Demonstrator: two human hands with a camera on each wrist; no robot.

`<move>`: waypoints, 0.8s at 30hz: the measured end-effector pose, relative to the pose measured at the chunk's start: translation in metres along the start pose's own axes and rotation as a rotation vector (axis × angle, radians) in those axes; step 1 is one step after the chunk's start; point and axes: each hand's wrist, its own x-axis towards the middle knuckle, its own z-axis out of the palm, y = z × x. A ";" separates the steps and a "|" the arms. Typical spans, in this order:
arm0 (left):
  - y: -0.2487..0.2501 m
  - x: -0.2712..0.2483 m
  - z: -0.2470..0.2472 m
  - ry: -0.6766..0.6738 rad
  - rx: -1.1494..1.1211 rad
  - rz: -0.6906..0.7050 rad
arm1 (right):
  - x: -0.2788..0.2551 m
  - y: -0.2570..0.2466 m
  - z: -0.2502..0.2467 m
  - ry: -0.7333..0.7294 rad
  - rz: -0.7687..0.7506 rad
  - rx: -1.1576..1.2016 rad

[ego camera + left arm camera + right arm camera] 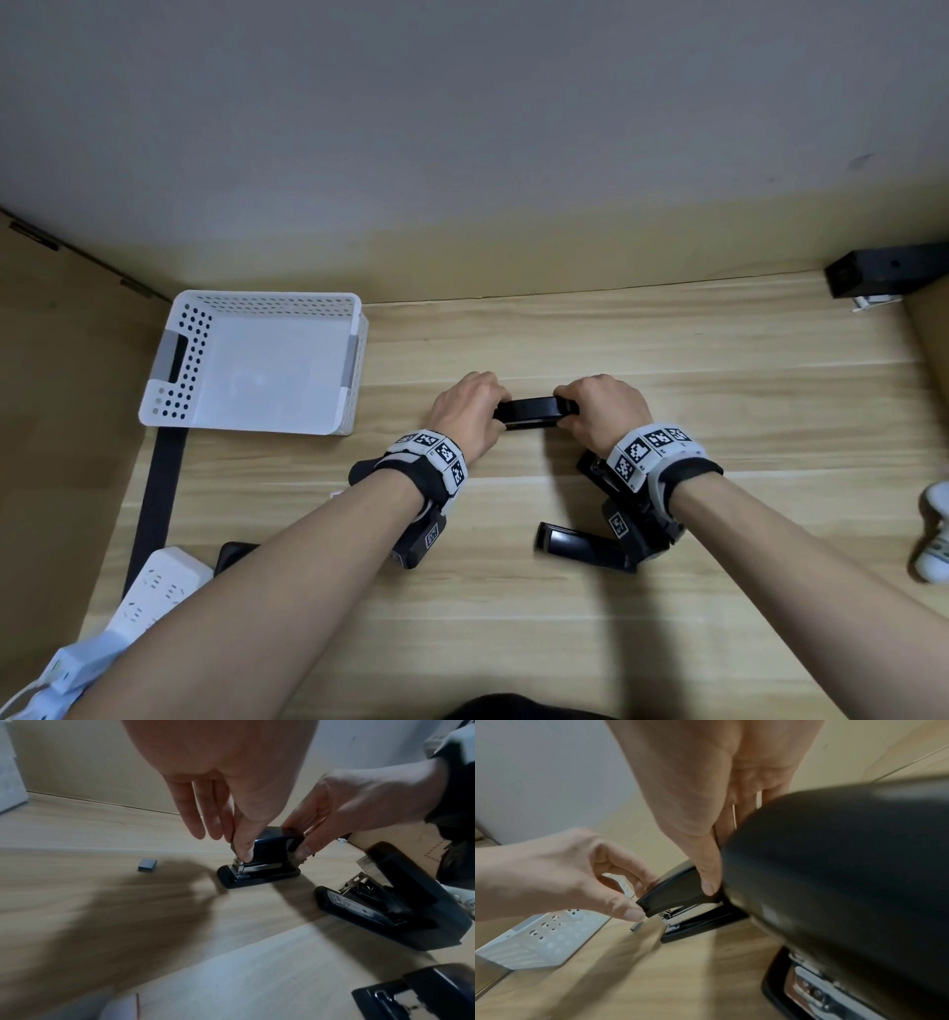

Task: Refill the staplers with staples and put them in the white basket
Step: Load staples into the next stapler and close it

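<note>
A black stapler (534, 412) lies on the wooden table between my hands. My left hand (495, 411) pinches the front tip of its top cover (680, 894) between thumb and fingers. At the rear end my right hand (567, 411) grips it, thumb (708, 880) on the cover. The cover stands slightly raised, and the metal magazine (240, 867) shows below it. A small grey block of staples (147, 865) lies on the table left of the stapler. The white basket (179, 354) stands at the far left with nothing in it.
A second black stapler (575, 545) lies opened up under my right wrist. A third stapler (411, 992) sits nearer to me. A white power strip (154, 591) is at the near left, and a black bracket (883, 272) at the far right corner.
</note>
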 end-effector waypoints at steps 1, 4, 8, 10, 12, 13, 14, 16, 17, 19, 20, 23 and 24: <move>-0.001 -0.001 0.000 0.010 -0.010 0.004 | 0.000 0.000 0.000 -0.001 0.001 0.012; -0.004 -0.003 -0.005 0.048 -0.072 0.027 | 0.000 0.000 -0.002 0.005 -0.006 0.034; -0.006 -0.017 -0.017 0.048 -0.148 0.054 | -0.004 -0.002 -0.009 0.008 -0.014 0.032; -0.013 -0.027 -0.025 0.049 -0.159 0.046 | -0.008 -0.002 -0.014 0.007 -0.015 0.062; -0.022 -0.040 -0.033 0.048 -0.163 0.020 | -0.014 -0.004 -0.021 0.005 -0.026 0.099; -0.027 -0.048 -0.038 0.048 -0.169 0.005 | -0.016 -0.006 -0.024 0.002 -0.032 0.116; -0.031 -0.056 -0.043 0.051 -0.177 -0.009 | -0.019 -0.010 -0.028 -0.001 -0.041 0.130; -0.037 -0.072 -0.051 0.057 -0.192 -0.038 | -0.022 -0.021 -0.037 -0.011 -0.067 0.150; -0.040 -0.081 -0.055 0.059 -0.200 -0.052 | -0.023 -0.028 -0.041 -0.012 -0.078 0.155; -0.045 -0.098 -0.063 0.088 -0.225 -0.088 | -0.024 -0.045 -0.049 0.004 -0.111 0.149; -0.048 -0.107 -0.067 0.118 -0.237 -0.101 | -0.024 -0.054 -0.052 0.020 -0.144 0.134; -0.057 -0.127 -0.077 0.211 -0.274 -0.091 | -0.024 -0.090 -0.062 0.056 -0.260 0.068; -0.060 -0.131 -0.081 0.228 -0.277 -0.077 | -0.024 -0.103 -0.065 0.062 -0.287 0.052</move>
